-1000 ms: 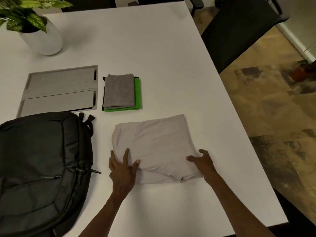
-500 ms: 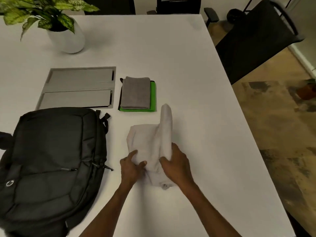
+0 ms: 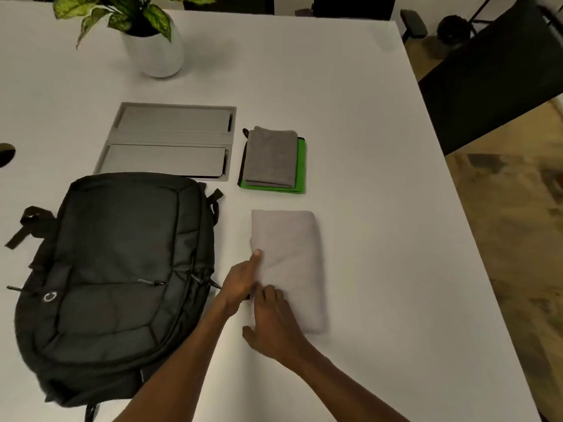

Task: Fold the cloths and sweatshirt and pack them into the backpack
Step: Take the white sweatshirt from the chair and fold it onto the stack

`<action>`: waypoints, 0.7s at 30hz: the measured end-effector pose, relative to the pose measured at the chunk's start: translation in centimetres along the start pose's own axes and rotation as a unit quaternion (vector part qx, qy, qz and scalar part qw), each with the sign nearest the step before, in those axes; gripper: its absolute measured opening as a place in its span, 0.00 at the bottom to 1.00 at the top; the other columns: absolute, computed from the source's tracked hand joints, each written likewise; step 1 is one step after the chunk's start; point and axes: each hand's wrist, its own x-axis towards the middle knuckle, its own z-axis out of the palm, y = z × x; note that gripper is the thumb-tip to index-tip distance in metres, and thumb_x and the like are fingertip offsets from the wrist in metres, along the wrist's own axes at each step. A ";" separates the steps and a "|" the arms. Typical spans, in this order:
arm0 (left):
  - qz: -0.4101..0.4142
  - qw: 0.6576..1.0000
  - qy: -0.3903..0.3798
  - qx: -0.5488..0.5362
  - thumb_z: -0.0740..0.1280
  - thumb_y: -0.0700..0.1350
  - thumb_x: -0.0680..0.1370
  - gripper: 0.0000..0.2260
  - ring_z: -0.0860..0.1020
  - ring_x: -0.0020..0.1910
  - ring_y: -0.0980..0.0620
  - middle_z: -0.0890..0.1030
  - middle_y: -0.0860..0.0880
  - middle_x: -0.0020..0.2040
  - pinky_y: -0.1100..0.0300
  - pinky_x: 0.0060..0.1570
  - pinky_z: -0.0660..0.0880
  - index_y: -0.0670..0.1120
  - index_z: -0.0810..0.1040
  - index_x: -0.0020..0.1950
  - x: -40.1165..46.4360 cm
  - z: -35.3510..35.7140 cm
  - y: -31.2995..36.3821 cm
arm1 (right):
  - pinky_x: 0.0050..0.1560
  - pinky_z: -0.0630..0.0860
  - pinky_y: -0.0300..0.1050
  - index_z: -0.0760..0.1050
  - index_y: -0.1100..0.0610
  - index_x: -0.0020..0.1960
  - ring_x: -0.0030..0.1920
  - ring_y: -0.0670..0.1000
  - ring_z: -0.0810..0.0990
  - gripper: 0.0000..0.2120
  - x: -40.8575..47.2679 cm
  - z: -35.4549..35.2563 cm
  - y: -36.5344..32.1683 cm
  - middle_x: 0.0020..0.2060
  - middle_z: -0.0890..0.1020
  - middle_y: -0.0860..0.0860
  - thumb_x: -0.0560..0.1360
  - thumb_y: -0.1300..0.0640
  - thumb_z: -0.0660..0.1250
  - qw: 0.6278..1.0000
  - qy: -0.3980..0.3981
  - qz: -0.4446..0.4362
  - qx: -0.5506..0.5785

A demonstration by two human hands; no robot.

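The pale grey sweatshirt (image 3: 289, 263) lies folded into a narrow upright rectangle on the white table (image 3: 380, 208). My left hand (image 3: 242, 281) touches its left edge, index finger stretched onto the fabric. My right hand (image 3: 272, 324) rests flat on its lower left corner. Beyond it a folded grey cloth (image 3: 269, 156) is stacked on a green cloth (image 3: 300, 166). The black backpack (image 3: 118, 278) lies flat and zipped to the left of my hands.
A grey metal cable hatch (image 3: 170, 141) is set into the table behind the backpack. A potted plant in a white pot (image 3: 154, 47) stands at the back. A black chair (image 3: 487, 71) sits off the table's right edge.
The right half of the sweatshirt, raised half a second ago, now lies folded over the left half. Both hands have come down onto its left edge.
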 end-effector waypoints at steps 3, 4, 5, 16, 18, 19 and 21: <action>0.085 0.981 0.110 0.138 0.66 0.74 0.64 0.37 0.80 0.47 0.45 0.80 0.45 0.51 0.49 0.49 0.79 0.44 0.78 0.57 1.2 0.6 0.3 | 0.61 0.76 0.57 0.72 0.57 0.66 0.59 0.57 0.78 0.28 -1.2 0.0 1.1 0.59 0.78 0.56 0.71 0.43 0.67 0.996 0.079 -0.038 -0.032; 0.103 0.975 0.133 0.147 0.70 0.68 0.67 0.33 0.79 0.52 0.45 0.77 0.44 0.58 0.51 0.53 0.77 0.47 0.74 0.64 1.2 1.1 0.8 | 0.64 0.73 0.61 0.70 0.56 0.69 0.64 0.59 0.76 0.30 -1.2 -0.1 1.5 0.64 0.76 0.57 0.73 0.41 0.65 0.994 0.091 -0.021 -0.051; 0.119 0.971 0.143 0.152 0.71 0.59 0.71 0.29 0.77 0.55 0.44 0.73 0.44 0.63 0.52 0.56 0.75 0.50 0.70 0.69 1.1 1.6 1.3 | 0.68 0.67 0.66 0.66 0.54 0.73 0.69 0.62 0.71 0.32 -1.2 -0.3 2.0 0.69 0.72 0.59 0.74 0.38 0.61 0.994 0.088 0.006 -0.068; 0.131 0.942 0.113 0.287 0.59 0.49 0.82 0.28 0.76 0.52 0.42 0.72 0.41 0.58 0.48 0.58 0.74 0.63 0.50 0.78 3.1 2.2 -0.5 | 0.66 0.52 0.80 0.47 0.44 0.80 0.78 0.65 0.49 0.38 -1.5 1.1 6.0 0.79 0.50 0.57 0.76 0.28 0.50 0.989 -0.011 0.000 -0.146; 0.128 0.943 0.104 0.288 0.58 0.49 0.83 0.27 0.76 0.50 0.42 0.72 0.41 0.57 0.48 0.57 0.74 0.63 0.49 0.78 3.2 2.0 -0.4 | 0.66 0.51 0.80 0.48 0.45 0.80 0.78 0.65 0.49 0.39 -1.4 0.8 6.0 0.79 0.51 0.57 0.75 0.28 0.50 0.990 -0.024 0.000 -0.138; 0.127 0.944 0.098 0.287 0.58 0.49 0.83 0.27 0.75 0.48 0.44 0.73 0.40 0.56 0.49 0.56 0.74 0.62 0.49 0.78 3.2 1.9 -0.4 | 0.67 0.50 0.79 0.49 0.46 0.80 0.78 0.64 0.49 0.38 -1.5 0.6 6.1 0.79 0.51 0.57 0.75 0.28 0.50 0.991 -0.024 -0.003 -0.128; 0.126 0.945 0.089 0.290 0.58 0.47 0.83 0.27 0.73 0.45 0.46 0.75 0.39 0.54 0.53 0.49 0.72 0.59 0.50 0.79 2.9 1.8 -0.4 | 0.68 0.47 0.74 0.50 0.48 0.80 0.78 0.62 0.47 0.37 -1.8 0.2 6.4 0.79 0.48 0.56 0.77 0.30 0.49 0.996 -0.008 -0.007 -0.088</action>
